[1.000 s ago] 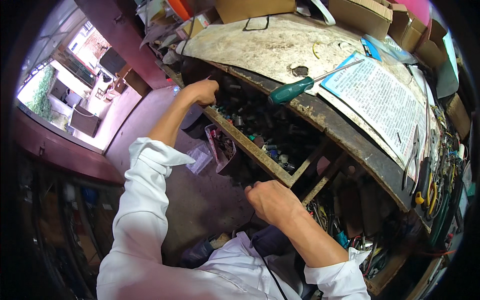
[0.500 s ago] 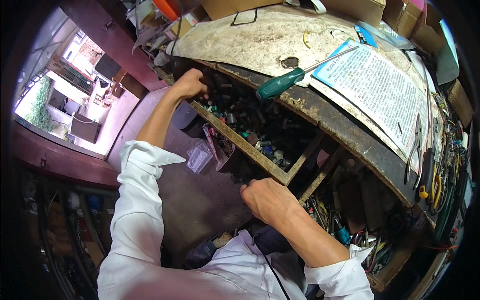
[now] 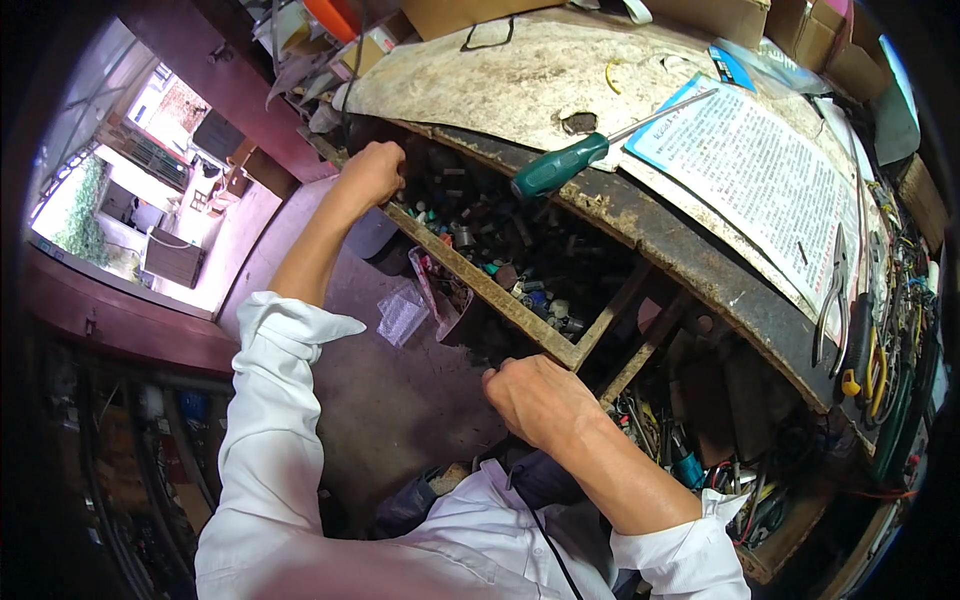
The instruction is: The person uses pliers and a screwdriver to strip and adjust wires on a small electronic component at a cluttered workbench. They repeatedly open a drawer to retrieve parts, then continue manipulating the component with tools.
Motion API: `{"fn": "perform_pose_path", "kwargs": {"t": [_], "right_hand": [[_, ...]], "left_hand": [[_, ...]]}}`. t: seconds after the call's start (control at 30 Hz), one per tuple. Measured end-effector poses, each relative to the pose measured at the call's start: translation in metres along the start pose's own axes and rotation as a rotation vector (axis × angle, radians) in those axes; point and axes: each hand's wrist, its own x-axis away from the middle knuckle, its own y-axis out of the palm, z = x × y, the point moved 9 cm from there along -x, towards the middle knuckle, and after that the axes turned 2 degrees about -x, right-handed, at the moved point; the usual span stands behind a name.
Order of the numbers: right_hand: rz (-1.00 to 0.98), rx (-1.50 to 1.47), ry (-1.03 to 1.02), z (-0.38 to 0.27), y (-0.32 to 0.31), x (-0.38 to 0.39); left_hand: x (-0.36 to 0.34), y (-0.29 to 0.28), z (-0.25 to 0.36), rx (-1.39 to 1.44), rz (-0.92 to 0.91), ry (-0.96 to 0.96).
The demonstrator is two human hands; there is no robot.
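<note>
A wooden drawer (image 3: 480, 285) is pulled out from under the workbench, its inside filled with many small dark, silver, white and teal parts (image 3: 540, 300). My left hand (image 3: 374, 176) is at the drawer's far left end, fingers curled in; whatever they hold is hidden. Against the front rail, close to the near right corner, my right hand (image 3: 540, 400) is closed, its fingertips out of sight below the wood. A screwdriver (image 3: 565, 168) with a green handle lies across the bench edge above the drawer, its handle jutting out over the parts.
Pliers (image 3: 832, 298) and a printed sheet (image 3: 745, 170) lie on the worn bench top (image 3: 480, 85). Below right, another compartment holds tools and wires (image 3: 690, 465). A bin (image 3: 440, 300) and clear plastic wrap (image 3: 404, 315) are on the floor beyond the drawer. A doorway opens at left.
My left hand has drawn back slightly from over the parts, and its fingers have curled in. My right hand stays at the drawer corner.
</note>
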Motion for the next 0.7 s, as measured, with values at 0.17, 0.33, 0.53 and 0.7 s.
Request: {"fn": "perform_pose_path", "kwargs": {"t": [0.17, 0.33, 0.53, 0.7], "right_hand": [[0.026, -0.022, -0.016, -0.004, -0.006, 0.003], [0.038, -0.022, -0.004, -0.002, 0.001, 0.001], [0.071, 0.002, -0.031, -0.001, 0.001, 0.001], [0.054, 0.024, -0.025, -0.003, -0.002, 0.002]], "left_hand": [[-0.005, 0.017, 0.016, -0.232, -0.172, -0.018], [-0.01, 0.049, 0.012, -0.352, -0.378, 0.06], [-0.002, 0.03, 0.011, -0.19, -0.085, 0.103], [-0.001, 0.033, 0.014, -0.222, -0.165, 0.104]]}}
